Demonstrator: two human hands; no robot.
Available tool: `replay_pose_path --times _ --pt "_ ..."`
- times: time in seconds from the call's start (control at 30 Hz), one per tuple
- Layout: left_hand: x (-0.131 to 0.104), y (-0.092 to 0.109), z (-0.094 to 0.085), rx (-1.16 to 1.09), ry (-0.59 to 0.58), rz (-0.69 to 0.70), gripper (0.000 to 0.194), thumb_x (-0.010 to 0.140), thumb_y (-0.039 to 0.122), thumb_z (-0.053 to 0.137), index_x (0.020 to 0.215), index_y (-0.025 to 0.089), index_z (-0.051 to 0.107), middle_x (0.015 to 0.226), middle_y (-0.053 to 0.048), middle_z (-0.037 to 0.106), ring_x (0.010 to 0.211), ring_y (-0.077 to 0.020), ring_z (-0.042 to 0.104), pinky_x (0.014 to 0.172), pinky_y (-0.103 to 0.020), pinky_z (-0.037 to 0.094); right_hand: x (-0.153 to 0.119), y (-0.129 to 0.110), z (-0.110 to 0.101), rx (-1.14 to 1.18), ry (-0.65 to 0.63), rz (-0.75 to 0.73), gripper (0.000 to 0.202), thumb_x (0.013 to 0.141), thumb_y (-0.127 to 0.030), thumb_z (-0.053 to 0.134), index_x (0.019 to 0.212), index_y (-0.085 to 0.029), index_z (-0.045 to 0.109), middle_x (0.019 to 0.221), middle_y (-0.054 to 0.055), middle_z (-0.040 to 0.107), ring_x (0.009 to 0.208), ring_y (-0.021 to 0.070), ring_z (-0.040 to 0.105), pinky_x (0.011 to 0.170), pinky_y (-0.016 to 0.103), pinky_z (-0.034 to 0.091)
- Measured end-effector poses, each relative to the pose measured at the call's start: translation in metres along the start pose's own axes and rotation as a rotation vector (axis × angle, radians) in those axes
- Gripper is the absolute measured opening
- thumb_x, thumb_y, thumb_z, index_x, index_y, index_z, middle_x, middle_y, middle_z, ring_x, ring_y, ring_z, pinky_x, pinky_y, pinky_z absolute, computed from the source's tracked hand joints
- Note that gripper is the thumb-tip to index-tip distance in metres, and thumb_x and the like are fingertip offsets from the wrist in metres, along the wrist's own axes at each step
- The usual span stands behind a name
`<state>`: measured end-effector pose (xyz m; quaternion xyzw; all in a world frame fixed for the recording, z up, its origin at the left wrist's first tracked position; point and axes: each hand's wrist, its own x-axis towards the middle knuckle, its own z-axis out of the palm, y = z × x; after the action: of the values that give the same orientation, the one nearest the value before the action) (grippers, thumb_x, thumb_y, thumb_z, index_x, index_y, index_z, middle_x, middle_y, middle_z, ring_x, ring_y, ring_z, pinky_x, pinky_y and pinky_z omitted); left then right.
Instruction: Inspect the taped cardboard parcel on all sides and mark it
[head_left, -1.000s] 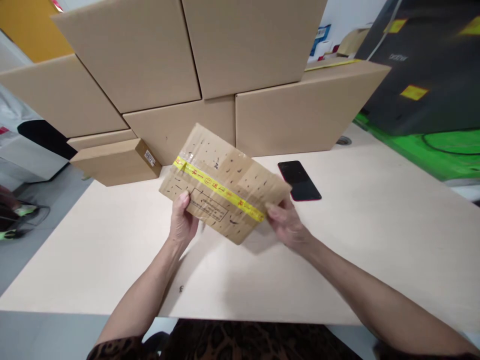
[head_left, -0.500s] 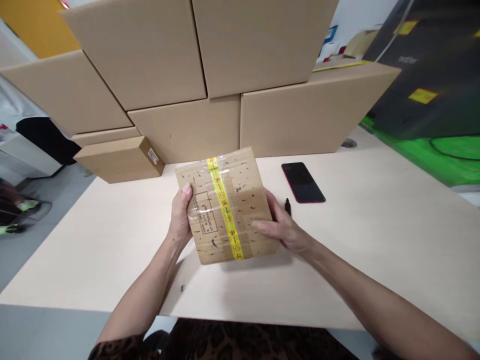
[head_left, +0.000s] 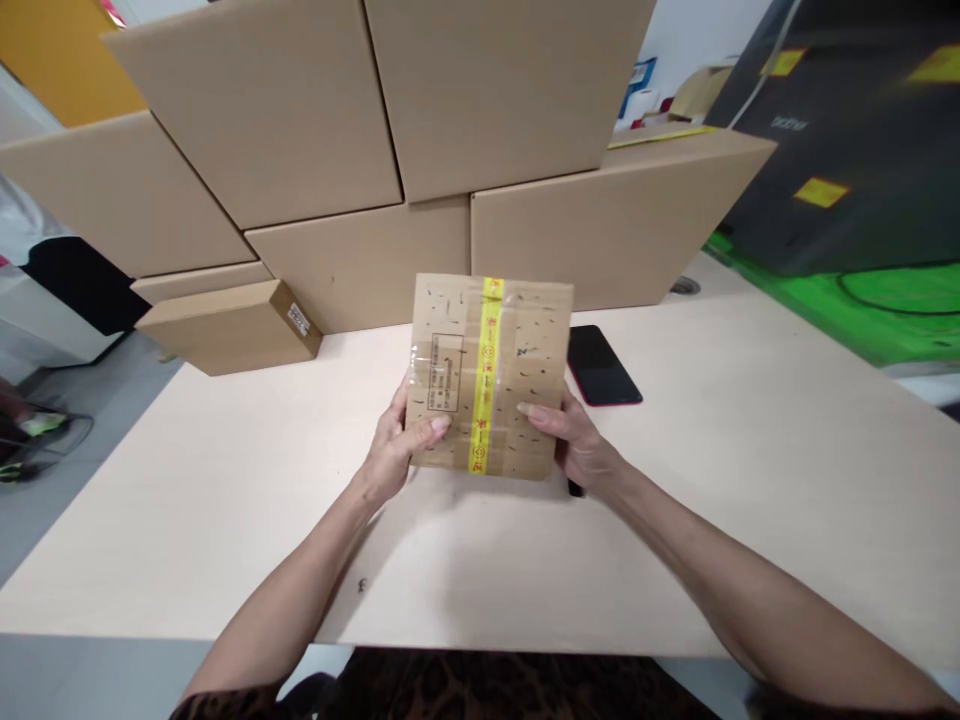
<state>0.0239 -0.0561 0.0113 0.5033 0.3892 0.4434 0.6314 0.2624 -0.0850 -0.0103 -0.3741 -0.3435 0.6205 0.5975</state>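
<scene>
Between my two hands is a small cardboard box (head_left: pixel 514 370), raised and tilted toward me above the table. Yellow tape with red print runs down its face, among short dark pen marks and a printed rectangle. My left hand (head_left: pixel 397 440) grips the lower left side, thumb on the face and fingers behind. My right hand (head_left: pixel 581 440) holds the lower right side the same way. A dark marker (head_left: pixel 575 489) lies on the table, mostly hidden by the box and my right hand. Just right of the box is a black phone with a red edge (head_left: pixel 606 365).
Large cardboard boxes (head_left: pixel 510 90) are stacked along the back of the pale table (head_left: pixel 187 530). A flat brown box with a label (head_left: pixel 225 325) stands at the back left. On the right is a dark case (head_left: pixel 825 120) over a green surface. A person's foot (head_left: pixel 41 425) shows far left.
The taped box has moved right and away from me and turned more upright. My left hand has slid down to its lower left side. The marker is now mostly covered.
</scene>
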Motion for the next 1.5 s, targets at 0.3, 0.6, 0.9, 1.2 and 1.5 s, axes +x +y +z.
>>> replay_pose_path --times 0.3,0.6,0.9,1.2,1.5 --pt "0.005 -0.009 -0.024 0.968 0.094 0.974 0.114 0.077 0.056 0.09 0.173 0.043 0.031 0.165 -0.013 0.038 0.154 -0.0434 0.042 0.125 -0.067 0.038 0.011 -0.01 -0.012 -0.003 0.041 -0.177 0.074 0.069 -0.088 0.079 0.127 -0.043 0.071 0.155 0.0 0.069 0.157 0.0402 0.049 0.12 0.064 0.049" --pt "0.02 -0.024 -0.037 1.054 0.102 1.131 0.1 0.076 0.047 0.089 0.165 0.036 0.045 0.171 -0.016 0.038 0.158 -0.049 0.037 0.131 -0.07 0.024 0.01 -0.024 -0.009 -0.099 -0.028 -0.068 0.085 0.079 -0.098 0.058 0.141 -0.042 0.069 0.14 0.003 0.079 0.155 0.0428 0.052 0.118 0.068 0.05" --pt "0.029 -0.044 -0.061 0.8 0.088 0.794 0.037 0.066 0.035 0.094 0.1 0.032 0.078 0.114 -0.011 0.076 0.149 -0.048 0.05 0.133 -0.077 0.003 0.02 -0.03 -0.018 -0.061 -0.008 0.064 0.084 0.084 -0.091 0.057 0.144 -0.034 0.069 0.133 0.008 0.081 0.144 0.045 0.063 0.115 0.072 0.052" --pt "0.03 -0.053 -0.069 1.037 -0.132 0.849 0.02 0.08 0.047 0.089 0.097 0.043 0.081 0.114 -0.003 0.08 0.14 -0.0352 0.061 0.138 -0.065 0.006 0.026 -0.037 -0.037 -0.055 0.133 0.148 0.055 0.077 -0.067 0.084 0.119 -0.031 0.077 0.12 0.009 0.085 0.129 0.044 0.074 0.112 0.071 0.056" --pt "0.023 -0.027 -0.031 0.349 0.21 0.555 0.089 0.081 0.046 0.086 0.16 0.035 0.047 0.176 -0.014 0.039 0.164 -0.0424 0.036 0.132 -0.065 0.033 0.011 -0.027 -0.01 0.008 0.174 -0.067 0.047 0.081 -0.06 0.074 0.12 -0.033 0.072 0.131 0.006 0.081 0.141 0.0438 0.066 0.114 0.068 0.054"
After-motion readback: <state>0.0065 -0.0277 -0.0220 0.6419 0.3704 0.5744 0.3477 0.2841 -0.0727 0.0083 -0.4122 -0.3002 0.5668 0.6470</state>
